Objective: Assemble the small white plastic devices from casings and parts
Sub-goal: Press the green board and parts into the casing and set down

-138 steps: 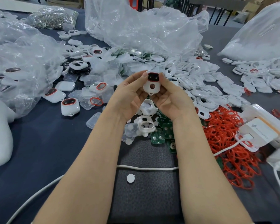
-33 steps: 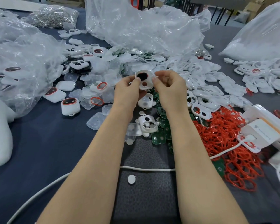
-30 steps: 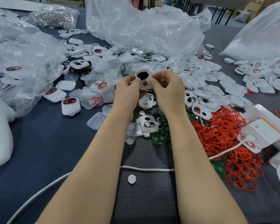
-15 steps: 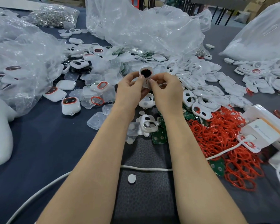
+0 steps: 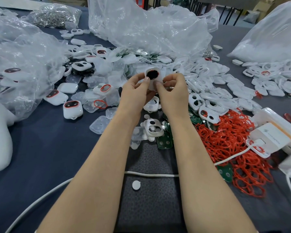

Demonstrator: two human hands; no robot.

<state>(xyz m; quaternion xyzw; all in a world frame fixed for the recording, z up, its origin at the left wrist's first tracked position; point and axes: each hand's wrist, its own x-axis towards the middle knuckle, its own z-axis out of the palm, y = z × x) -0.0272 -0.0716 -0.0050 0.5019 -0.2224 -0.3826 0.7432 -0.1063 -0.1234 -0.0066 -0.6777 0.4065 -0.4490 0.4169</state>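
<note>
A dark blue bench lies strewn with crumpled clear plastic bags, a heap of white casings and a tangle of red rings. Above the clutter at its centre, a person's left hand and right hand pinch a small white casing between thumbs and fingertips. Its dark oval window faces up, and it is held clear of the parts beneath.
</note>
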